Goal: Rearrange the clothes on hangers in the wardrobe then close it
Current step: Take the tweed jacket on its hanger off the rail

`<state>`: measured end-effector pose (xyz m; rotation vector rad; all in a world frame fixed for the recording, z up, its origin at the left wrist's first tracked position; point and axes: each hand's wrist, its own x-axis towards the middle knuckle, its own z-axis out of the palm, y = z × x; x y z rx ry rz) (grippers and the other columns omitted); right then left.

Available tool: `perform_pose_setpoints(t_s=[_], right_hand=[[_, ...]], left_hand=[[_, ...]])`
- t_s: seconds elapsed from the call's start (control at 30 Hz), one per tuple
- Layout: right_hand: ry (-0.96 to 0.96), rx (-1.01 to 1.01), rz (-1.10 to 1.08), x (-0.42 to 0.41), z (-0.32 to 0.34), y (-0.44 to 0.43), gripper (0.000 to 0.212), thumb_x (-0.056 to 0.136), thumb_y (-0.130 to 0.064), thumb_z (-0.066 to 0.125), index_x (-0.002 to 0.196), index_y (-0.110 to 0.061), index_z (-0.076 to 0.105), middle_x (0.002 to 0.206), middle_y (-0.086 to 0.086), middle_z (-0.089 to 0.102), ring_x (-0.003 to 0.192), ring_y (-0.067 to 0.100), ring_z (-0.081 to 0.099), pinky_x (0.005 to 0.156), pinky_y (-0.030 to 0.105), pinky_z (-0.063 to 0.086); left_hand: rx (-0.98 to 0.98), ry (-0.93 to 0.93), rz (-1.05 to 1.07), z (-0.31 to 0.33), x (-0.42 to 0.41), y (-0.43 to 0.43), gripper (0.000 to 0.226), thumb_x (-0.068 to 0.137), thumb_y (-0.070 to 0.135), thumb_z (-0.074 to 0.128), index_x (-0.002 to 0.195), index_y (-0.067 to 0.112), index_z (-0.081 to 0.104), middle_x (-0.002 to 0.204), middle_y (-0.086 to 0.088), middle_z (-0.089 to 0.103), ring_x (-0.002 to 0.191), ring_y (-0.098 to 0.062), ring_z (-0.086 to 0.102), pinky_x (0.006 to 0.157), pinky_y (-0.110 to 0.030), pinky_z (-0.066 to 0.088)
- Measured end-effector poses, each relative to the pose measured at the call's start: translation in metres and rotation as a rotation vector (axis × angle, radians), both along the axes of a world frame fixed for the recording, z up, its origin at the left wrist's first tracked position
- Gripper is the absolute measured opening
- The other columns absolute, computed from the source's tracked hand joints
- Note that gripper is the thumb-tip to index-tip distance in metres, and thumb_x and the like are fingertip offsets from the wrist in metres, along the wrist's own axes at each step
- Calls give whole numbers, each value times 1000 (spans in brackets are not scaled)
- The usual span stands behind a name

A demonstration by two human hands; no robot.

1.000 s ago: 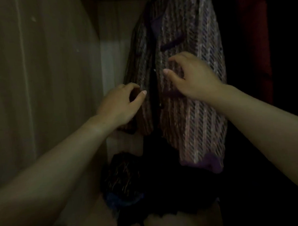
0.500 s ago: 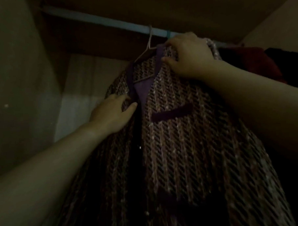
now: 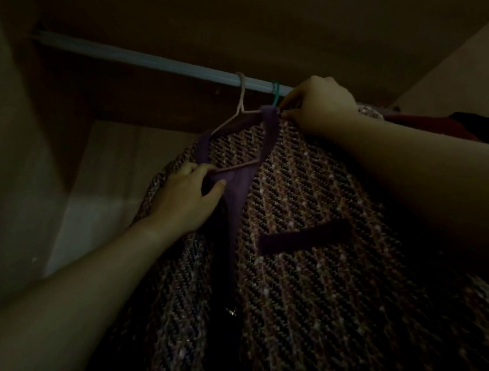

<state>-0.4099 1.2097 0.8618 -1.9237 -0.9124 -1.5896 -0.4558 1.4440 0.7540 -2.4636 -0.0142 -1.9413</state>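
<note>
Coarse woven jacket (image 3: 311, 266) on thin pale hanger (image 3: 241, 95), centre frame. Left hand (image 3: 186, 200) pinches smooth purple collar (image 3: 237, 185); right hand (image 3: 319, 106) grips jacket shoulder below round rail (image 3: 137, 57).

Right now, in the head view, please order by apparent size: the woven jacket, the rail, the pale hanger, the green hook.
1. woven jacket, fills the lower frame.
2. rail, long but thin.
3. pale hanger, partly hidden by the jacket, so its full size is unsure.
4. green hook, only a small loop shows.

Rough tweed jacket (image 3: 311, 266), smooth rail (image 3: 148, 60)
</note>
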Motion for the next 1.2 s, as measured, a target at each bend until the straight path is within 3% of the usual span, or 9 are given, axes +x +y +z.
perform_pose_setpoints(t_s=[0.17,0.3,0.5,0.63,0.8,0.97,1.1,1.2], right_hand=[[-108,148,-41,-2,15,5,19,92,-23,53,105,-30,65,111,2,61,95,22,59,78,40,52],[-80,180,-2,4,-4,-3,21,93,-25,51,108,-32,63,110,-1,63,94,18,58,75,39,52],[-22,209,122,14,-76,-11,18,92,-36,54,107,-38,64,96,-13,61,86,7,54,66,29,45],[-70,243,215,15,-134,-18,16,89,-38,58,102,-39,67,95,-16,66,87,7,58,68,25,44],[-85,300,391,14,-191,-37,13,86,-36,63,97,-38,70,93,-16,68,80,8,63,74,32,52],[-53,116,483,20,-255,-52,19,88,-33,62,106,-33,67,102,-15,67,87,13,64,77,40,54],[-82,-59,427,11,-307,-55,34,88,-36,56,118,-23,63,109,-3,66,96,17,62,80,35,52],[-75,-66,456,-3,-335,-61,35,89,-35,54,118,-19,63,105,0,65,98,17,61,83,32,51]], left_hand=[[11,-82,-19,16,-4,5,64,80,63,35,128,22,51,131,-12,49,121,-29,45,100,-37,38],[27,-142,-33,23,-13,3,44,93,45,46,130,20,50,134,-12,46,123,-28,44,95,-30,34],[70,-168,26,-1,-30,3,62,83,54,32,133,20,46,137,-9,44,126,-29,40,102,-37,31],[14,-136,114,-24,-46,11,76,78,66,18,135,25,45,141,-9,41,130,-30,36,107,-41,29],[41,-35,92,-74,-69,-1,55,88,59,24,130,29,44,129,-6,55,111,-27,54,85,-36,42],[26,-70,142,-144,-95,-32,47,85,61,32,115,32,53,113,-2,64,94,-27,60,71,-35,45],[-57,-73,98,-205,-111,-47,46,83,64,35,106,32,59,104,2,67,93,-24,62,74,-40,50],[-82,-88,94,-233,-127,-67,44,84,62,38,103,30,61,101,1,67,92,-25,62,73,-42,51]])
